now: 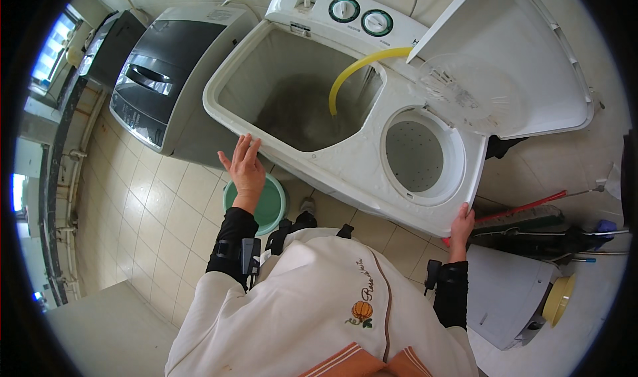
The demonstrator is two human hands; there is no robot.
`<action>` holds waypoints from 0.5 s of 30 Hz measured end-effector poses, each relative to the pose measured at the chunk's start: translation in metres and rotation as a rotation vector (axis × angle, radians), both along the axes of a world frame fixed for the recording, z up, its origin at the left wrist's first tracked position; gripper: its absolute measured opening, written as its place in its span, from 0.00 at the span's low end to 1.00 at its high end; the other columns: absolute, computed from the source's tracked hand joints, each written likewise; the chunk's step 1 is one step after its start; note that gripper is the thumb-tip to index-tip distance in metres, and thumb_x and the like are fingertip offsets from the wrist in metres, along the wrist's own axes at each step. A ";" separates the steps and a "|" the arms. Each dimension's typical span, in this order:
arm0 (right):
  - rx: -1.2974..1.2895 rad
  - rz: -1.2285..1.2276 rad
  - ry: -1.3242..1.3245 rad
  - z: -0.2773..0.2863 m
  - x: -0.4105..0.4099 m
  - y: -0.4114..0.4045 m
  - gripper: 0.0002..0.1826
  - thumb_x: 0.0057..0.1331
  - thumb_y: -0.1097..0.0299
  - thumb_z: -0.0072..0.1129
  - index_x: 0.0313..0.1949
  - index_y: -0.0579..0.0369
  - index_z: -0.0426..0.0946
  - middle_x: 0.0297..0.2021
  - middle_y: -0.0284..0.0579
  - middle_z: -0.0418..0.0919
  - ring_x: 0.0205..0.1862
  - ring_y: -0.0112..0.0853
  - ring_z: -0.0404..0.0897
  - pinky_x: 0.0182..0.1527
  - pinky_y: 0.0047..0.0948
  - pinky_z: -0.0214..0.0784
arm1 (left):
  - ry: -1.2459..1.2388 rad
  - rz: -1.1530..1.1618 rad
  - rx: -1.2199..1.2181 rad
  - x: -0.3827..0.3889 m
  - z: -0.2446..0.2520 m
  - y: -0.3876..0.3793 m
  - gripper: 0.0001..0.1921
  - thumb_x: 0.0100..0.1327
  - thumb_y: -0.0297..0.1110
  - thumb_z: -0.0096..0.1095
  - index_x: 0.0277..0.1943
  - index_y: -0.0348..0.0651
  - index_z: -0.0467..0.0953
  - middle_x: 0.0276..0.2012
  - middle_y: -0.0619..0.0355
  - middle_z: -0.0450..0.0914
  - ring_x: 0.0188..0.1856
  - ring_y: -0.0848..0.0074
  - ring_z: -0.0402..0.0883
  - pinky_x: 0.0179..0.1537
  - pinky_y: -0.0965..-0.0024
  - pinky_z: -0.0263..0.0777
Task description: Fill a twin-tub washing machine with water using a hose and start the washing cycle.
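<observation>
A white twin-tub washing machine (344,175) stands before me at a slant, its lid (528,53) raised on the right. Inside the wash tub (249,73) lies murky dark water; what is under it is hidden. A yellow hose (356,69) curves over the tub's edge and points down into it. The round spin tub (416,152) is uncovered, with a clear plastic inner cover (473,95) tilted up behind it. My left hand (246,170) has its fingers spread, fingertips at the front rim. My right hand (462,225) grips the front right corner of the machine.
A green basin (280,215) is on the tiled floor below my left hand. Left of the machine stands a black-and-grey top-loading washer (164,73). To the right are a red-handled tool (523,207), a grey-white appliance (513,289) and a yellow basin (558,301).
</observation>
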State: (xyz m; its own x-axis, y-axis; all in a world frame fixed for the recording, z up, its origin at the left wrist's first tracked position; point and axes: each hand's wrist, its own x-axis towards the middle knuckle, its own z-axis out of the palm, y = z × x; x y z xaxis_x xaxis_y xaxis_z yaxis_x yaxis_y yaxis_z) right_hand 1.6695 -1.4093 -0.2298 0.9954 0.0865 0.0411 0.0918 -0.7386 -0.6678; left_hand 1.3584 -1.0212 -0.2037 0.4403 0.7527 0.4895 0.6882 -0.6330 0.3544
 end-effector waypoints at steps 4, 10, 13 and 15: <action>-0.027 0.021 0.009 0.005 -0.001 0.002 0.29 0.60 0.50 0.35 0.38 0.71 0.64 0.35 0.65 0.68 0.38 0.52 0.67 0.41 0.39 0.58 | 0.000 -0.003 0.007 -0.001 -0.001 0.001 0.21 0.43 0.16 0.46 0.40 0.50 0.72 0.45 0.61 0.69 0.52 0.73 0.65 0.55 0.46 0.34; -0.038 -0.006 0.002 -0.001 0.001 0.000 0.30 0.60 0.49 0.35 0.40 0.72 0.63 0.36 0.66 0.68 0.40 0.53 0.67 0.42 0.38 0.57 | -0.001 -0.008 0.005 -0.001 -0.001 0.001 0.20 0.43 0.17 0.47 0.40 0.50 0.72 0.45 0.61 0.69 0.52 0.72 0.65 0.55 0.46 0.34; -0.041 0.000 -0.004 -0.002 0.002 -0.001 0.31 0.59 0.48 0.35 0.41 0.73 0.63 0.37 0.66 0.68 0.40 0.53 0.67 0.43 0.38 0.57 | 0.004 -0.003 0.007 -0.001 -0.003 0.001 0.20 0.44 0.17 0.47 0.40 0.49 0.72 0.45 0.60 0.69 0.52 0.72 0.65 0.55 0.46 0.34; -0.038 0.002 -0.004 -0.002 0.002 -0.002 0.31 0.59 0.48 0.35 0.40 0.73 0.63 0.37 0.66 0.68 0.40 0.53 0.67 0.43 0.38 0.57 | 0.006 -0.004 0.009 -0.001 0.000 0.000 0.20 0.44 0.17 0.46 0.40 0.49 0.72 0.45 0.60 0.69 0.52 0.72 0.65 0.54 0.46 0.35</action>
State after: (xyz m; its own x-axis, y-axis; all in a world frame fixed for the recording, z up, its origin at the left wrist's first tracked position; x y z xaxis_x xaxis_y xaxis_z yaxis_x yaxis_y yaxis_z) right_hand 1.6716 -1.4108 -0.2313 0.9950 0.0904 0.0416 0.0960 -0.7630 -0.6392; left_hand 1.3576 -1.0208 -0.2042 0.4462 0.7464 0.4937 0.6877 -0.6390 0.3446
